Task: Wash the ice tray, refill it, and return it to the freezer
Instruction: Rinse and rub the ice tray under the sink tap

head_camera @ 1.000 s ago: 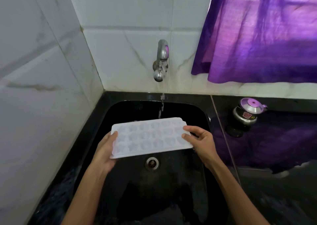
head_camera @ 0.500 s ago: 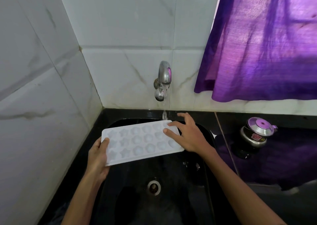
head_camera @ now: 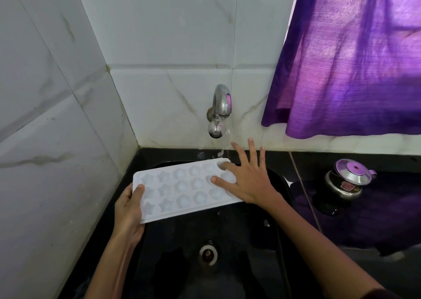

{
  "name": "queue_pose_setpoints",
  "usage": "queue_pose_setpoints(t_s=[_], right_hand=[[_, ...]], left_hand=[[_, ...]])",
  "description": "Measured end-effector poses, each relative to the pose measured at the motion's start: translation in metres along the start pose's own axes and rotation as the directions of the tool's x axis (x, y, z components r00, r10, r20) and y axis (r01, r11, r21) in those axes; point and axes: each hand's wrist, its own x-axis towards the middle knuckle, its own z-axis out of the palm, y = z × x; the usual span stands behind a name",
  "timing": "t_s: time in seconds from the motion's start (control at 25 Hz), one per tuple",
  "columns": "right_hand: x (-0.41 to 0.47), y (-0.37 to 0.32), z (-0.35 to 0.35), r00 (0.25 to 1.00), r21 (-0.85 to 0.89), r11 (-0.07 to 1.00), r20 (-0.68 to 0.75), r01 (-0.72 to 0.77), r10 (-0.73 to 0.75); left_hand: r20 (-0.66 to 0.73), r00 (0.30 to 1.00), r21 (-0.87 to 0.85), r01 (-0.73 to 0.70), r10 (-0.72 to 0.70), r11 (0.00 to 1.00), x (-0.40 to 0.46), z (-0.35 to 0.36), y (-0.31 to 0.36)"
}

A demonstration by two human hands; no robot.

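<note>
The left hand (head_camera: 129, 210) grips the near left end of the white ice tray (head_camera: 182, 190), thumb on top and fingers curled underneath. The right hand (head_camera: 247, 180) lies across the tray's far right end with its fingers (head_camera: 239, 153) spread straight. The tray hangs over the black sink (head_camera: 280, 184). Just beyond the right fingers a thin stream falls from the metal tap (head_camera: 219, 109). Right of that hand, a small lidded pot (head_camera: 347, 180) stands on the dark surface (head_camera: 387, 219), under a purple curtain (head_camera: 355, 59).

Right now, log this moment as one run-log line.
left hand grips ice tray end | right hand spread open over tray | tap running | over sink
</note>
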Motion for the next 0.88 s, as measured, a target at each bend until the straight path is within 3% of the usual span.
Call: queue_pose_setpoints(t_s=[0.12,0.28,0.44,0.56,0.72,0.88], right_hand=[[-0.002,0.002,0.0,0.998,-0.056,0.997,0.032,0.048,-0.046],[0.001,0.001,0.001,0.994,-0.115,0.993,-0.099,0.034,-0.046],[-0.002,0.002,0.0,0.996,-0.117,0.991,-0.055,0.067,-0.074],[0.002,-0.001,-0.007,0.992,-0.172,0.985,-0.122,0.017,-0.038],[0.001,-0.005,-0.007,0.999,-0.182,0.982,-0.009,0.039,-0.042],[-0.001,-0.003,-0.008,0.996,-0.193,0.981,-0.094,-0.018,-0.001]], left_hand=[[-0.017,1.0,-0.012,0.014,-0.014,1.0,0.0,-0.003,-0.003],[-0.01,0.999,-0.037,0.043,-0.043,0.998,-0.005,0.001,-0.01],[-0.021,0.999,-0.053,0.036,-0.037,0.998,-0.004,0.0,-0.009],[-0.019,0.999,-0.068,0.044,-0.045,0.997,-0.005,0.002,-0.009],[-0.019,0.999,-0.059,0.035,-0.036,0.998,-0.006,0.003,-0.008],[-0.003,0.999,-0.073,0.043,-0.043,0.996,-0.01,0.007,-0.01]])
